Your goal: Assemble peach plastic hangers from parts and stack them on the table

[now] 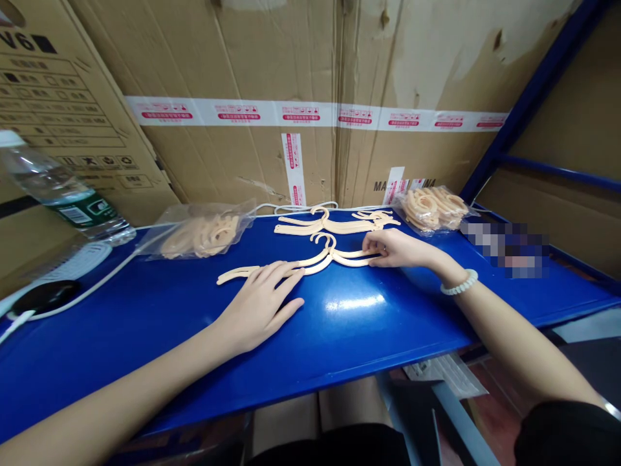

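Two beige folding clothes hangers (315,264) lie spread out, one close behind the other, on the blue table (310,349). My left hand (264,304) rests flat over their left arms with its fingers stretched out. At the right, my right hand (395,249) is closed in a pinch on the hanger's right arm; its fingertips partly hide that end. I cannot tell whether it grips one arm or both. Just behind lie more beige hangers (339,226), with their hooks toward the wall of cardboard.
Clear plastic bags of folded hangers lie at left (204,236) and right (431,207). A water bottle (72,200), a white cable (104,285) and a black round object (46,296) are at far left. Large cardboard boxes (233,155) stand along the back, with a blue metal frame (533,97) at right.
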{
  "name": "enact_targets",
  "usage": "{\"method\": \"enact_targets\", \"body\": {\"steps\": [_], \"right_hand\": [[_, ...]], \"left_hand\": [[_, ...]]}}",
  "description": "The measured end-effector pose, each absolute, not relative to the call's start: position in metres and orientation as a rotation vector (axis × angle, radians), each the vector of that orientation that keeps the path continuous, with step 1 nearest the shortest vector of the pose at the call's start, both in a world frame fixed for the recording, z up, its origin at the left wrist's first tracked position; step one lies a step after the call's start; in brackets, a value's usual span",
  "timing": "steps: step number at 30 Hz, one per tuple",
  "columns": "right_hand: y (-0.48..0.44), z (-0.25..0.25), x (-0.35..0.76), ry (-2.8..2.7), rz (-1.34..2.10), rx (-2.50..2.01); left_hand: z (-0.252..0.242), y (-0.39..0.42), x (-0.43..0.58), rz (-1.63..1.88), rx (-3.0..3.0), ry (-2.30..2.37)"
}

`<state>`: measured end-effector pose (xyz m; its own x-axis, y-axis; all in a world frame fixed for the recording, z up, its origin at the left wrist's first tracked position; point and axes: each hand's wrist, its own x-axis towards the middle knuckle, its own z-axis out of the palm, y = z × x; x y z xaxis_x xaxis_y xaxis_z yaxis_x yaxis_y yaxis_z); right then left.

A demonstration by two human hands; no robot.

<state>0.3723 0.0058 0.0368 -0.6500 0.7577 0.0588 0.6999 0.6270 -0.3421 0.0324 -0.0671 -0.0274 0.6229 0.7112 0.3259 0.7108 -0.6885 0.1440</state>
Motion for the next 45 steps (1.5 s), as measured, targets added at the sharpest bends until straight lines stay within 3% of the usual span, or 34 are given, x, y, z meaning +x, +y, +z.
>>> {"method": "enact_targets", "body": {"steps": [5,45], "right_hand": [[0.0092,0.0343,0.3752,-2.684,0.284,-1.237],[0.0117,0.0371,0.3782,-2.695,0.350,-1.290]], "left_hand": [[-0.0337,-0.0655,0.0299,0.519,2.801,1.344],[-0.0302,-0.0629,0.0306,0.528,2.783,1.356]]}}
